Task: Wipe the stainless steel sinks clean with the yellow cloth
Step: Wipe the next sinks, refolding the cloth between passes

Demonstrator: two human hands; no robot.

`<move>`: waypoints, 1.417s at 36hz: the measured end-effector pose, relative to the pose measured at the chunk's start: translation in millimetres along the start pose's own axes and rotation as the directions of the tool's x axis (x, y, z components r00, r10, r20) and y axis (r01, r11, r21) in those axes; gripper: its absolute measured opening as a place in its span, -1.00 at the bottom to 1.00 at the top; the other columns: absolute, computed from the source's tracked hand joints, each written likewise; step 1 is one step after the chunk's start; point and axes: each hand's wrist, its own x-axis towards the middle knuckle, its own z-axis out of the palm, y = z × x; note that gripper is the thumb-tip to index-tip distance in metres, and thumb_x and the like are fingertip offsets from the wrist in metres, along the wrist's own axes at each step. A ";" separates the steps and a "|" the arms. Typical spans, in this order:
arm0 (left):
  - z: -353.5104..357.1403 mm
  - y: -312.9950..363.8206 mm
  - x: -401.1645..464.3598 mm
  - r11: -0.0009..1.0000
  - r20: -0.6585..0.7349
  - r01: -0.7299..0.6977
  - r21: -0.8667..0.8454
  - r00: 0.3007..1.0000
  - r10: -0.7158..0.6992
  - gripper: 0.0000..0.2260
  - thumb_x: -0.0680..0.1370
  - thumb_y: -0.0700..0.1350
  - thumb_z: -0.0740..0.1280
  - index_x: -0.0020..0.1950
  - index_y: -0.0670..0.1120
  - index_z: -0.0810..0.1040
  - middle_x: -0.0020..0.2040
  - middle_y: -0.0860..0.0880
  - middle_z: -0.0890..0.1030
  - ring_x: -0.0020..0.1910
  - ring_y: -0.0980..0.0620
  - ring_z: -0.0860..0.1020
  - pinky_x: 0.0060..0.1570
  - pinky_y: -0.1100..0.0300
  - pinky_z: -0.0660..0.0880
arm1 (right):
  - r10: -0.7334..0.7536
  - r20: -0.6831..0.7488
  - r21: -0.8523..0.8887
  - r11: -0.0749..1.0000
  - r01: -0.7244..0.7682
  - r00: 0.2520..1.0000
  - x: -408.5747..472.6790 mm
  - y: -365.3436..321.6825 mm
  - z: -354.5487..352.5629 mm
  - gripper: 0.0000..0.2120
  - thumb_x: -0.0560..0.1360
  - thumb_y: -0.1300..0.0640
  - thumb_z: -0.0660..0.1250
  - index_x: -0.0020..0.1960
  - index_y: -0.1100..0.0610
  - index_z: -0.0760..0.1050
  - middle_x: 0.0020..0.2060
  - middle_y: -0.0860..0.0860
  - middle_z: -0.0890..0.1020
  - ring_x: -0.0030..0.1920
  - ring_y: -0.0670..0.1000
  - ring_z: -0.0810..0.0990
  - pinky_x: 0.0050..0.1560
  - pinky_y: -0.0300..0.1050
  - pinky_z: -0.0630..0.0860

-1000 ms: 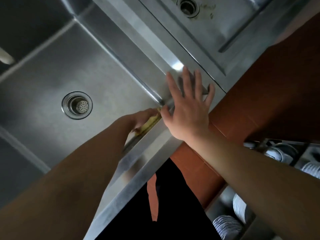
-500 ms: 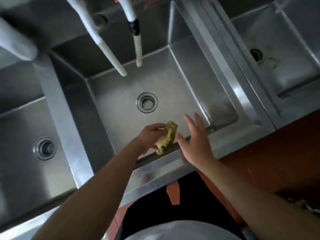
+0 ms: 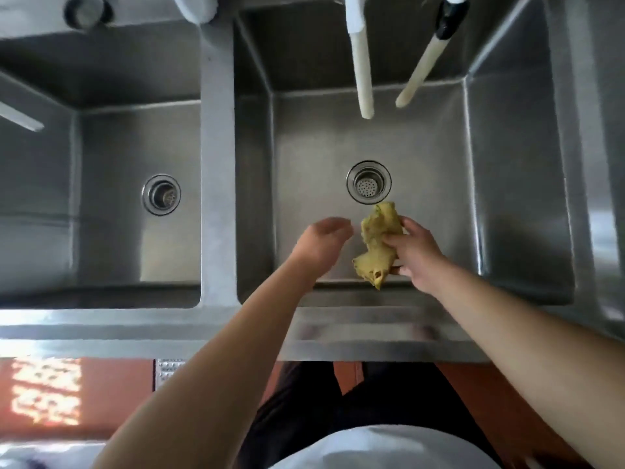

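Looking straight down on two stainless steel basins set side by side, split by a flat steel divider. Right hand clamped around the yellow cloth, thumb and fingers pinching its crumpled middle, one bunched end poking up toward the far side and a ragged corner hanging down toward the near wall. Cloth held above the floor of the right sink, just near of the round drain strainer; contact with the metal impossible to judge. Left hand just left of the cloth, not touching it, fingers loosely curled and holding nothing. Both forearms reaching in over the near steel ledge. Two pale hoses dangling over the far part of the right sink. Left sink with its own drain, well apart from both hands. Red-brown floor below the ledge, a bright sunlit patch at far left.
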 end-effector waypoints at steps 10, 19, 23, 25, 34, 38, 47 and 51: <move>-81.6 -11.8 55.9 0.394 -0.228 0.018 0.919 0.838 0.496 -0.37 0.55 0.05 0.28 0.59 0.09 0.12 0.63 -0.10 -0.08 0.60 -0.16 -0.15 0.51 -0.12 -0.23 | -0.366 -0.340 -0.674 0.737 0.047 0.866 182.8 -41.6 -61.5 -0.60 0.46 0.15 0.25 0.29 0.04 0.49 0.17 0.17 0.58 0.12 0.18 0.57 0.19 -0.02 0.50; -116.1 -35.9 69.5 0.410 -0.351 0.063 0.910 0.642 0.682 -0.28 0.44 -0.04 0.28 0.59 -0.07 0.14 0.62 -0.13 0.05 0.59 -0.20 0.02 0.55 -0.11 -0.04 | -0.452 -0.184 -0.954 0.297 -0.047 0.873 214.3 -3.0 -33.1 -0.33 0.51 0.25 0.21 0.56 -0.08 0.13 0.49 0.24 0.19 0.43 0.34 0.22 0.39 0.29 0.22; -114.2 -31.6 68.9 0.430 -0.368 0.061 0.901 0.635 0.679 -0.37 0.40 -0.07 0.26 0.49 -0.08 0.31 0.62 -0.12 0.09 0.58 -0.20 0.06 0.54 -0.11 -0.02 | -0.418 -0.018 -0.994 0.105 0.029 0.908 173.0 46.5 0.4 -0.46 0.53 0.14 0.16 0.51 -0.02 0.24 0.41 0.27 0.26 0.36 0.36 0.24 0.32 0.34 0.24; -113.9 -29.7 66.8 0.434 -0.368 0.065 0.899 0.648 0.667 -0.43 0.39 -0.08 0.26 0.42 -0.07 0.39 0.62 -0.12 0.09 0.59 -0.20 0.06 0.55 -0.11 -0.02 | -0.358 0.099 -0.993 0.018 0.113 0.929 155.9 67.3 16.1 -0.46 0.54 0.16 0.13 0.52 -0.03 0.23 0.38 0.27 0.27 0.32 0.36 0.27 0.32 0.31 0.26; -114.2 -25.0 64.6 0.443 -0.373 0.070 0.894 0.665 0.647 -0.49 0.37 -0.01 0.26 0.31 -0.09 0.53 0.61 -0.13 0.10 0.59 -0.21 0.06 0.54 -0.12 -0.02 | 0.040 0.582 -0.807 -0.091 0.583 0.812 122.2 101.3 103.7 -0.51 0.55 0.18 0.25 0.47 -0.02 0.37 0.45 0.16 0.23 0.38 0.32 0.26 0.36 0.14 0.39; -113.1 -24.2 65.3 0.446 -0.383 0.081 0.891 0.662 0.644 -0.50 0.35 -0.03 0.28 0.28 -0.09 0.55 0.61 -0.13 0.11 0.59 -0.20 0.07 0.54 -0.10 -0.03 | 0.258 0.674 -0.689 -0.120 0.715 0.693 121.5 84.8 132.9 -0.55 0.51 0.17 0.30 0.40 0.06 0.46 0.39 0.12 0.39 0.35 0.25 0.41 0.32 0.04 0.42; -113.0 -24.7 66.9 0.456 -0.387 0.067 0.887 0.646 0.658 -0.63 0.38 0.00 0.27 0.12 -0.13 0.57 0.60 -0.13 0.15 0.57 -0.22 0.12 0.53 -0.13 0.02 | 0.079 0.448 -0.780 0.520 0.347 0.890 173.0 -56.4 81.3 -0.60 0.39 0.37 0.34 0.17 0.11 0.65 -0.06 0.03 0.68 -0.06 -0.03 0.61 -0.13 -0.34 0.53; -112.4 -24.9 67.2 0.473 -0.391 0.053 0.880 0.647 0.655 -0.63 0.35 -0.02 0.28 0.09 -0.14 0.56 0.60 -0.14 0.15 0.57 -0.22 0.12 0.53 -0.12 0.01 | -0.397 -0.051 -0.716 0.655 0.244 0.916 221.9 -118.6 18.6 -0.68 0.45 0.01 0.36 0.18 0.05 0.62 0.08 0.04 0.67 0.09 0.06 0.63 0.11 -0.12 0.52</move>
